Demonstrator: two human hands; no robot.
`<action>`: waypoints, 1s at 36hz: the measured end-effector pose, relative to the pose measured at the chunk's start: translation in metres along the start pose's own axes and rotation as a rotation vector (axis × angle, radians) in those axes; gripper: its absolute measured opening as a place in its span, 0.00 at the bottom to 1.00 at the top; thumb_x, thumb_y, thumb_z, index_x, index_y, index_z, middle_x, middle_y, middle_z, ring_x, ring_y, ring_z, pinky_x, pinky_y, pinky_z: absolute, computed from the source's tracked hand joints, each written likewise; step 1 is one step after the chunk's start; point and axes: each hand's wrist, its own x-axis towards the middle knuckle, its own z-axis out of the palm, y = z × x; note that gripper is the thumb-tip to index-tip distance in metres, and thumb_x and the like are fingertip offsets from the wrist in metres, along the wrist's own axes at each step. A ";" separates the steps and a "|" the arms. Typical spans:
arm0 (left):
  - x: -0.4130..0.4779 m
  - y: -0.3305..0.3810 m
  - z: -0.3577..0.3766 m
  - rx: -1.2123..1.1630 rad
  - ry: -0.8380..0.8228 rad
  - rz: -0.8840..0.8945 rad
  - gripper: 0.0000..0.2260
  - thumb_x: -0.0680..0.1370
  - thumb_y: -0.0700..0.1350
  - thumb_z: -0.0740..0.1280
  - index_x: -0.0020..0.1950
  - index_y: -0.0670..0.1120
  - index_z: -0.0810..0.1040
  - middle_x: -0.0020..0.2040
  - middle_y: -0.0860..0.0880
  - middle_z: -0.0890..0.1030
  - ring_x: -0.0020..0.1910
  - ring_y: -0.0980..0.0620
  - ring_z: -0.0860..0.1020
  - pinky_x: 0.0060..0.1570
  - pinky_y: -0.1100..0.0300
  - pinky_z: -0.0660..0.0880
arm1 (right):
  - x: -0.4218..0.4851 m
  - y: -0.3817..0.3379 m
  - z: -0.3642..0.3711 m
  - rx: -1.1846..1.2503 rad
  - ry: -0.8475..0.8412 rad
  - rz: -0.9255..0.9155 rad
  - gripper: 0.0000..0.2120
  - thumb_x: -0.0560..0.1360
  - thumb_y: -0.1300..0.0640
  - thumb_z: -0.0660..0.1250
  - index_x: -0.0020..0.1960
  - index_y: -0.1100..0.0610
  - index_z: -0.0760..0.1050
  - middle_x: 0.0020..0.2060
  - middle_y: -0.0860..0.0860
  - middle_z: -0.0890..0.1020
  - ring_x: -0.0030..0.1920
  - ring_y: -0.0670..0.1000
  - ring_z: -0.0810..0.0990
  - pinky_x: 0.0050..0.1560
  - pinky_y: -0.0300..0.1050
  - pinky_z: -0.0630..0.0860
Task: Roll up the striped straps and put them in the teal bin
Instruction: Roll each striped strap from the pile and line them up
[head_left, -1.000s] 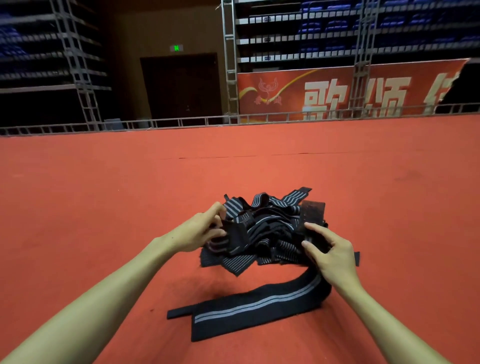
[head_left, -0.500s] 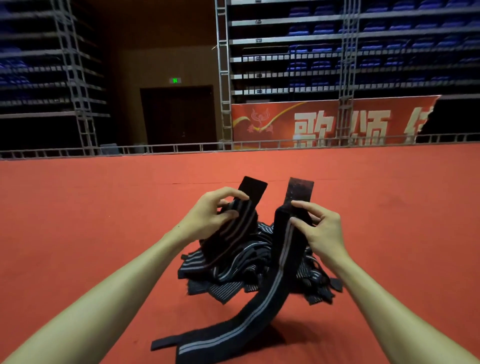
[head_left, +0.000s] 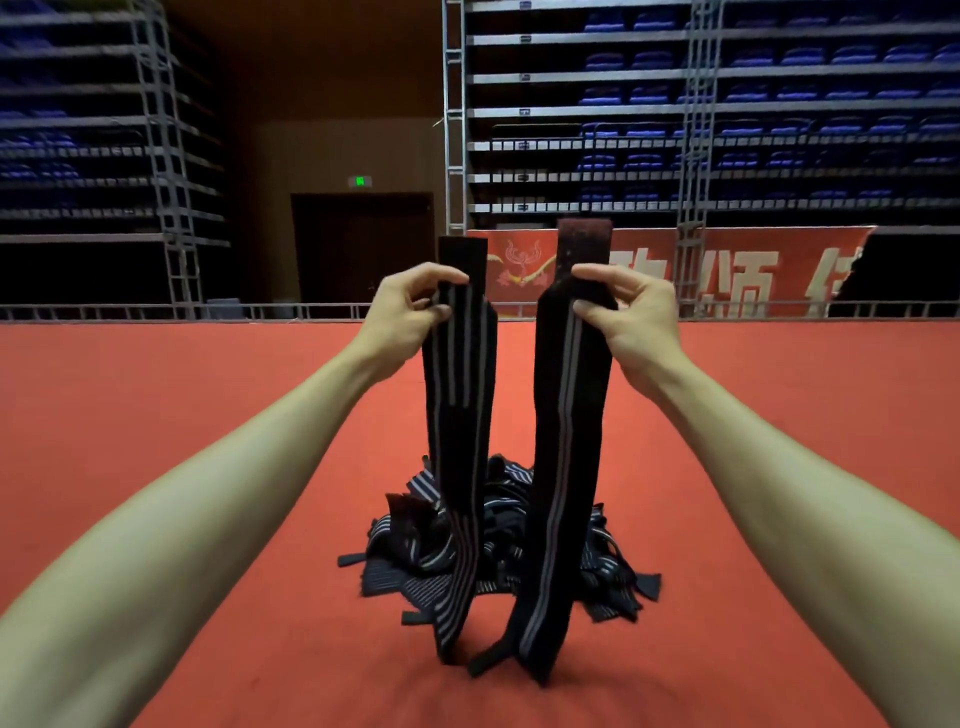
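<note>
With a strap in each hand, neither hand is free to start a roll. One strap will likely have to be set down, and its tail could snag in the pile (head_left: 498, 545). The left hand (head_left: 410, 309) pinches the left strap (head_left: 457, 415) near its top; the right hand (head_left: 631, 317) pinches the right strap (head_left: 566, 441) likewise. Both hang upright — long axis vertical, plain ends up, tails reaching the floor (head_left: 208, 415) just in front of the pile. The bin is not in view.
</note>
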 end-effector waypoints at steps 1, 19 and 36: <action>0.004 0.003 0.000 -0.009 0.020 -0.003 0.20 0.74 0.22 0.62 0.55 0.43 0.79 0.49 0.50 0.80 0.47 0.67 0.78 0.53 0.70 0.74 | 0.004 -0.004 -0.001 0.004 0.008 0.001 0.20 0.71 0.74 0.71 0.55 0.53 0.82 0.48 0.46 0.84 0.51 0.43 0.83 0.54 0.35 0.78; 0.027 0.027 0.001 -0.024 0.124 -0.001 0.18 0.76 0.26 0.64 0.57 0.46 0.80 0.54 0.48 0.81 0.50 0.55 0.83 0.51 0.61 0.80 | 0.031 -0.030 -0.017 0.060 0.094 0.027 0.18 0.72 0.72 0.71 0.52 0.50 0.83 0.50 0.51 0.85 0.52 0.48 0.84 0.52 0.43 0.81; -0.012 0.024 0.071 -0.036 -0.018 -0.033 0.21 0.75 0.28 0.65 0.63 0.46 0.77 0.56 0.44 0.79 0.55 0.48 0.79 0.59 0.52 0.78 | -0.006 0.005 0.044 -0.188 0.217 -0.004 0.17 0.68 0.65 0.74 0.55 0.53 0.84 0.47 0.45 0.85 0.51 0.46 0.83 0.60 0.49 0.78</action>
